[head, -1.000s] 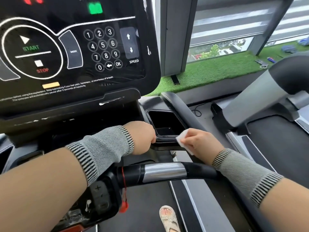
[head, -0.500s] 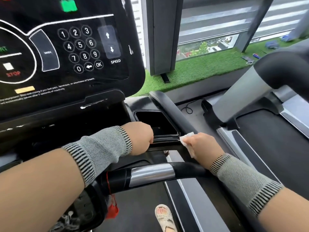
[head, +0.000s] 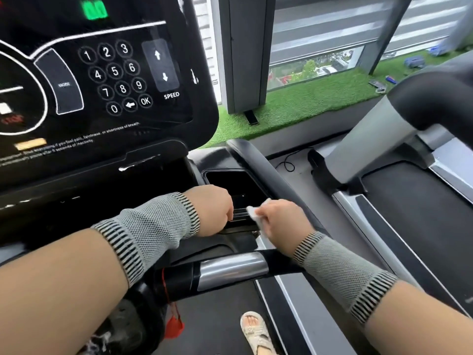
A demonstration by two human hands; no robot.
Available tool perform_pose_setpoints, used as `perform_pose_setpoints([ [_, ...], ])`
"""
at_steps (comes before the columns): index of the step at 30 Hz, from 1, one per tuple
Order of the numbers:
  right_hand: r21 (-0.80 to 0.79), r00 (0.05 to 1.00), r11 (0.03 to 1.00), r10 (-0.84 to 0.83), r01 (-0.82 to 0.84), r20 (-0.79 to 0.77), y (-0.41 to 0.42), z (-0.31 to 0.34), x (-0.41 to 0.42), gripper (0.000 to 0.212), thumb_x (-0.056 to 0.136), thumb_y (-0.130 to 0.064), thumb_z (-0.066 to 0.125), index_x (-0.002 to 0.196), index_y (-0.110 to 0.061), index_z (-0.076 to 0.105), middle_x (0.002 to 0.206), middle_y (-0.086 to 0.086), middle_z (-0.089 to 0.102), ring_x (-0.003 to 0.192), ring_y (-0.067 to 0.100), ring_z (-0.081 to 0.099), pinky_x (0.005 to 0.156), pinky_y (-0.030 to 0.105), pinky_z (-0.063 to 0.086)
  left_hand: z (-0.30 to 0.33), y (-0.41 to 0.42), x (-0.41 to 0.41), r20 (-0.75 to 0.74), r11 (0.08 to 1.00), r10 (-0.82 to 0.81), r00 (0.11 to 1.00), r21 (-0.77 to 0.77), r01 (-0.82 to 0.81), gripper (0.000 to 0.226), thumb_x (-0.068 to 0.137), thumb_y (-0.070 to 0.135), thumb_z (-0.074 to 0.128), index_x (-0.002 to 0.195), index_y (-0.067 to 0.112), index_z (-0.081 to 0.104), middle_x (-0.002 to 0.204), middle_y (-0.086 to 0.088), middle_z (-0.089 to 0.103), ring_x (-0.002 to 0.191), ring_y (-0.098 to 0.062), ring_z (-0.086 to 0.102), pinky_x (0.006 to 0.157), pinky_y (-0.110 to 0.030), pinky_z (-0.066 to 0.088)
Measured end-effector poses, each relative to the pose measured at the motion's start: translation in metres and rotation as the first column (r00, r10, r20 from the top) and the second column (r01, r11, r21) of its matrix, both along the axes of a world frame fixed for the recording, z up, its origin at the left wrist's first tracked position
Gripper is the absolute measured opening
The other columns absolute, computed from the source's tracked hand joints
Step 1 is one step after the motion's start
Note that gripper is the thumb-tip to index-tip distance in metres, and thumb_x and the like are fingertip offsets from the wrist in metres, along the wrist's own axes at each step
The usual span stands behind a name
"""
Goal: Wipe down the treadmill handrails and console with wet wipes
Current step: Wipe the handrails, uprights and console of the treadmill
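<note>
The black treadmill console [head: 107,80] with a number keypad fills the upper left. Below it sits a black cup tray [head: 230,183] beside the right side handrail [head: 263,172]. My right hand [head: 279,219] pinches a crumpled white wet wipe [head: 256,212] and presses it on the ribbed front edge of the tray. My left hand [head: 212,210] is curled, its fingers gripping that same front edge just left of the wipe. The front handlebar [head: 230,269], black with a chrome sleeve, runs under both wrists.
A second treadmill with a grey upright [head: 371,139] stands to the right. Green artificial turf [head: 307,103] lies by the window. A red safety clip [head: 174,326] hangs by the handlebar. My sandalled foot [head: 256,331] is on the belt below.
My right hand has slid the wipe left along the tray's front edge, closer to my left hand. My head view has shifted slightly; the left hand stays on the edge.
</note>
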State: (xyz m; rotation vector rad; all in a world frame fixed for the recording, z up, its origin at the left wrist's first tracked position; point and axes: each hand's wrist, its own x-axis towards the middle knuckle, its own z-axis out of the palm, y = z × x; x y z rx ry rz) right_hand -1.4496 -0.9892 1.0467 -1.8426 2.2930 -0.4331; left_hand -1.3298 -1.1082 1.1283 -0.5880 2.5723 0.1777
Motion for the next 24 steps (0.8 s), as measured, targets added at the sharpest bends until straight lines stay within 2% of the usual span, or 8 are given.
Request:
perform_pose_setpoints([
  [2, -0.029, 0.910, 0.994, -0.083, 0.104, 0.406, -0.009, 0.006, 0.000, 0.015, 0.088, -0.014, 0.058, 0.088, -0.016, 0.073, 0.083, 0.001, 0.070, 0.073, 0.015, 0.060, 0.074, 0.032, 0.051, 0.002, -0.001, -0.001, -0.003, 1.000, 0.011, 1.000, -0.004, -0.011, 0.035, 0.091, 0.014, 0.044, 0.109, 0.027, 0.070, 0.117, 0.005, 0.065, 0.113, -0.017, 0.057, 0.097, -0.028, 0.045],
  [4, -0.022, 0.646, 0.935, -0.229, 0.355, 0.728, -0.008, 0.014, -0.024, 0.019, 0.086, -0.004, 0.060, 0.078, -0.018, 0.070, 0.076, 0.000, 0.067, 0.072, 0.012, 0.057, 0.074, 0.032, 0.051, 0.005, -0.005, -0.001, -0.006, 1.000, 0.020, 1.000, -0.004, -0.020, 0.034, 0.091, 0.014, 0.044, 0.108, 0.027, 0.070, 0.115, 0.005, 0.066, 0.111, -0.016, 0.058, 0.096, -0.029, 0.046],
  [8, 0.172, 0.125, 0.774, -0.308, 0.609, 0.943, 0.012, 0.025, -0.070, 0.023, 0.088, 0.012, 0.049, 0.082, -0.007, 0.061, 0.088, 0.014, 0.063, 0.077, 0.022, 0.061, 0.073, 0.033, 0.055, 0.006, -0.008, 0.001, -0.003, 0.999, 0.040, 0.999, 0.006, -0.040, 0.035, 0.093, 0.013, 0.042, 0.109, 0.026, 0.069, 0.116, 0.007, 0.065, 0.112, -0.014, 0.057, 0.097, -0.029, 0.045],
  [10, 0.181, 0.235, 0.797, -0.373, 0.576, 0.897, 0.011, 0.019, -0.073, 0.020, 0.087, 0.010, 0.051, 0.083, -0.007, 0.060, 0.084, 0.011, 0.063, 0.078, 0.023, 0.061, 0.073, 0.036, 0.055, 0.004, -0.003, -0.002, 0.008, 1.000, 0.027, 1.000, 0.007, -0.027, 0.034, 0.093, 0.014, 0.042, 0.111, 0.026, 0.068, 0.119, 0.006, 0.063, 0.114, -0.016, 0.056, 0.099, -0.028, 0.044],
  [12, 0.091, 0.557, 0.853, -0.412, 0.513, 0.722, 0.004, 0.015, -0.063, 0.012, 0.086, -0.003, 0.056, 0.083, -0.012, 0.063, 0.076, 0.003, 0.063, 0.074, 0.020, 0.059, 0.074, 0.034, 0.051, 0.002, 0.001, -0.006, 0.018, 1.000, 0.006, 1.000, 0.001, -0.006, 0.035, 0.094, 0.014, 0.042, 0.114, 0.026, 0.068, 0.120, 0.005, 0.063, 0.114, -0.017, 0.056, 0.099, -0.028, 0.044],
  [15, 0.091, 0.945, 0.950, -0.308, 0.299, 0.109, 0.003, 0.015, -0.044, 0.029, 0.085, -0.034, 0.050, 0.093, -0.016, 0.072, 0.086, 0.001, 0.065, 0.082, 0.021, 0.061, 0.073, 0.025, 0.044, 0.002, 0.004, -0.009, 0.010, 1.000, -0.003, 1.000, -0.007, 0.003, 0.036, 0.094, 0.014, 0.042, 0.117, 0.026, 0.066, 0.120, 0.005, 0.064, 0.115, -0.016, 0.055, 0.097, -0.026, 0.042],
  [20, 0.203, 0.955, 0.935, -0.297, 0.291, -0.004, 0.013, 0.013, -0.022, 0.034, 0.092, -0.030, 0.043, 0.109, -0.019, 0.070, 0.104, 0.006, 0.060, 0.097, 0.023, 0.058, 0.082, 0.027, 0.045, 0.001, 0.004, -0.006, 0.015, 1.000, 0.016, 1.000, -0.002, -0.016, 0.036, 0.094, 0.013, 0.042, 0.116, 0.026, 0.066, 0.120, 0.005, 0.063, 0.115, -0.016, 0.055, 0.097, -0.025, 0.042],
  [24, 0.067, 0.938, 0.971, -0.240, 0.231, 0.251, 0.002, 0.008, -0.004, 0.025, 0.091, -0.019, 0.053, 0.108, -0.018, 0.072, 0.100, 0.003, 0.063, 0.092, 0.013, 0.059, 0.081, 0.016, 0.040, 0.003, 0.006, -0.009, 0.032, 1.000, 0.022, 0.999, -0.003, -0.022, 0.036, 0.094, 0.012, 0.041, 0.115, 0.025, 0.067, 0.119, 0.005, 0.064, 0.113, -0.015, 0.057, 0.096, -0.026, 0.044],
])
